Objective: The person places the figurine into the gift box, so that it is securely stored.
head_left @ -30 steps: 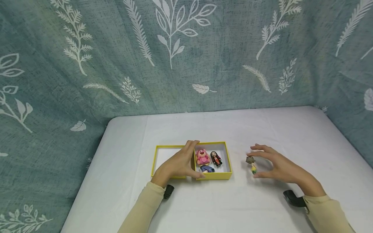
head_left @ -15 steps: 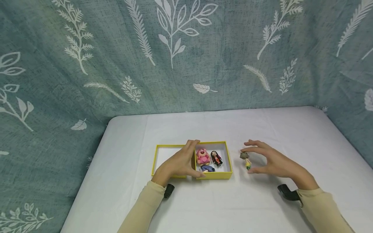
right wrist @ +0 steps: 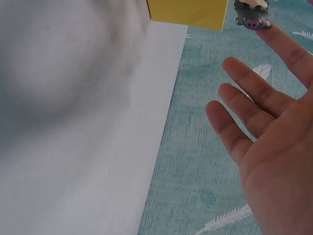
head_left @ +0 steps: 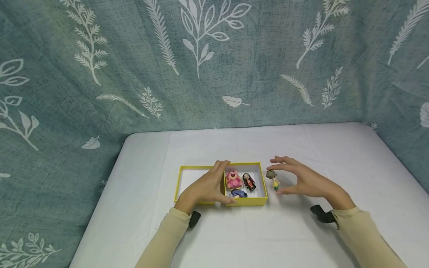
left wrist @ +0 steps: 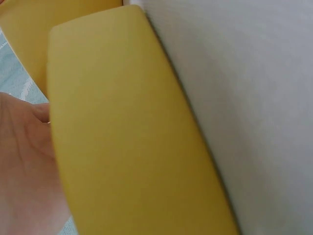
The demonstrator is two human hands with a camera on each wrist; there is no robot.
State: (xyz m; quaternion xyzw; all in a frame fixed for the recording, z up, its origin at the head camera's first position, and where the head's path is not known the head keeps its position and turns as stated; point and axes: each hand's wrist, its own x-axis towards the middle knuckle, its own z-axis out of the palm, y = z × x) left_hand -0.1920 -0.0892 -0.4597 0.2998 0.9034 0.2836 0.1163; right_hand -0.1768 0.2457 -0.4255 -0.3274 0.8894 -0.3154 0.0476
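My left hand [head_left: 202, 188] spans the left part of a yellow-edged box [head_left: 249, 202], fingers at the back rim and thumb at the front wall. Inside lie a pink bear figurine [head_left: 234, 180], a long-haired doll figurine [head_left: 249, 182] and a blue figure partly behind the front wall [head_left: 238, 193]. Just right of the box, my right hand [head_left: 306, 180] pinches a small brown-haired figurine [head_left: 273, 180] between thumb and forefinger, above the table. Its other fingers are spread. In the right wrist view the figurine's dark head [right wrist: 252, 14] shows at the top, thumb hidden.
A shallow yellow-rimmed tray or lid [head_left: 192, 178] lies against the box's left side, partly under the left forearm and hand. Both rest on a white-covered table [head_left: 254, 238]. A green leaf-patterned curtain [head_left: 214, 89] hangs behind. Black wrist cameras sit below both wrists.
My right hand has moved left and slightly away from me with the figurine, closer to the box. The left hand and box have stayed in place.
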